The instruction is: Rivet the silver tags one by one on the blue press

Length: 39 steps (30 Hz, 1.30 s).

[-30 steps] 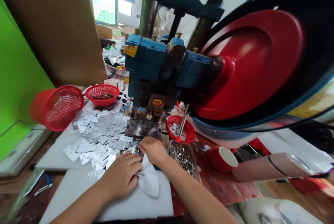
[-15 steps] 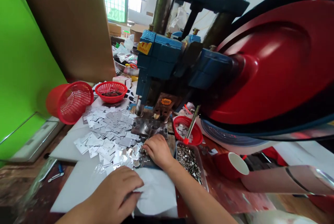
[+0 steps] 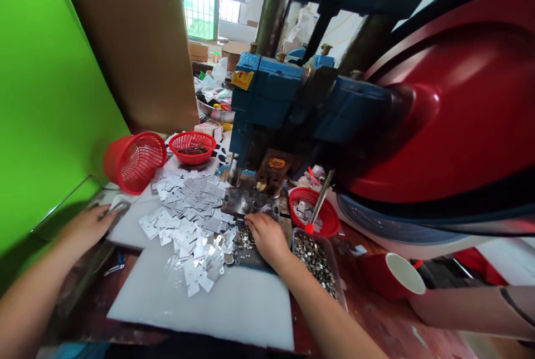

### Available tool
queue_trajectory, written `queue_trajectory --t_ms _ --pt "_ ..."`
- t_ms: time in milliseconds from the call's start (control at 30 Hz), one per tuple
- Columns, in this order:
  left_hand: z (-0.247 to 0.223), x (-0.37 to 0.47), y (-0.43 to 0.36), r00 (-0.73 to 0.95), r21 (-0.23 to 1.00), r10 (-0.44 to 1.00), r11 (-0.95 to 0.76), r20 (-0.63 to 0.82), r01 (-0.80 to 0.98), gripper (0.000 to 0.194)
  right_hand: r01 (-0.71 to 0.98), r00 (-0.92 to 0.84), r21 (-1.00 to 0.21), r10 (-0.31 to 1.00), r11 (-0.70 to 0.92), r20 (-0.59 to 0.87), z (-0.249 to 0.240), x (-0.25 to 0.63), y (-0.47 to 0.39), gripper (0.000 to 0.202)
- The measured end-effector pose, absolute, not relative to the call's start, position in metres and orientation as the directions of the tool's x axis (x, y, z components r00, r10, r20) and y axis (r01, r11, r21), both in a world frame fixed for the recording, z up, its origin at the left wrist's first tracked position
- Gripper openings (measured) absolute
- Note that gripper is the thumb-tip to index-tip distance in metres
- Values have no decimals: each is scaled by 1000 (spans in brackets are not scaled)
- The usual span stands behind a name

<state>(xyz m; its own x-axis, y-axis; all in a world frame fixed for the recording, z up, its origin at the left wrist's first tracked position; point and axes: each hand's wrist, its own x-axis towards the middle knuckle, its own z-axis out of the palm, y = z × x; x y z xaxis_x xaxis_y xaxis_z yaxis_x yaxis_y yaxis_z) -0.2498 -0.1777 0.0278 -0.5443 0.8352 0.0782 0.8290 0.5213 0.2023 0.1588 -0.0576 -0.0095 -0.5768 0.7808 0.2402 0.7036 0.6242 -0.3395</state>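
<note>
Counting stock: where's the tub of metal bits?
In the head view, the tub sits right of the right hand, in front of the rightmost basket.

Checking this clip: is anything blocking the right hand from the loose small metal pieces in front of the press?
Nothing visible does. The right hand is right beside the small metal pieces; whether its fingers touch them is unclear. The press's steel die block lies just beyond, not between.
</note>
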Motion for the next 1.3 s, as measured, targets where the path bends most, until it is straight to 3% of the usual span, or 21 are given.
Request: queue_trajectory --t_ms 100,200,300,367,467,667,900,1000,1100,1300 --pt "37 -238 -170 -550 120 833 554 -62 824 54 684 -540 -435 807 586 238 -4 165 -61 24" --pt "45 -193 -164 -446 189 894 432 43 882 54 607 -480 -574 829 550 287 -1 172 -68 23" --pt "38 -136 -143 108 345 991 -129 80 930 38 536 -369 -695 873 480 319 0 177 -73 21" --pt "28 -111 -125 244 340 969 -246 48 908 29 509 -263 -774 924 377 277 1 178 -72 19" --pt "16 -99 -104 243 300 970 -233 5 925 22 463 -133 -859 975 220 178 3 177 -59 16" --pt "11 -108 -98 316 323 949 -304 14 896 28 543 -80 -796 960 266 266 14 158 -12 11" --pt "22 -89 -96 100 583 993 -48 -58 811 34 679 -198 -676 958 285 205 19 150 5 7" --pt "30 -69 -80 104 661 995 -72 -8 747 32 671 -224 -659 940 339 256 19 157 1 14" --pt "36 -44 -58 120 689 990 -139 76 711 27 582 -185 -720 924 377 335 14 163 -2 19" --pt "27 -6 -16 117 676 969 -236 218 698 26 456 -104 -808 924 374 369 1 162 1 7"
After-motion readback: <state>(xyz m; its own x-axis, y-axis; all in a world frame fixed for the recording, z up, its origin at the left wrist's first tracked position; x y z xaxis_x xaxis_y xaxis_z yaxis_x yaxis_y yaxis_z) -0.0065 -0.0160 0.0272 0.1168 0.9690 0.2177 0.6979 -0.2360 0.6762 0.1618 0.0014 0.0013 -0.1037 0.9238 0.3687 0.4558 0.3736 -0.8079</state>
